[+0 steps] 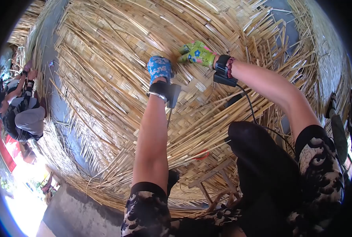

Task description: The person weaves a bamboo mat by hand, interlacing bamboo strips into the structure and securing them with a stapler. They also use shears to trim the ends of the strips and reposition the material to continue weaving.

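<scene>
A large woven mat of pale, flat straw-like strips spreads before me, with many loose ends at its edges. My left hand, in a blue flowered glove, rests on the weave near the middle, its fingers closed around something at the mat's surface. Close to its right is my right hand in a green flowered glove, pointing left with bent fingers that come together at the strips between the hands. The fingertips of both hands are partly hidden, and the spot between them is blurred. Black devices are strapped to both wrists.
A low wooden stool stands near my bent knee. A black cable runs from the right wrist device. At the far left another person crouches at a strip edge. Grey floor shows between the mats.
</scene>
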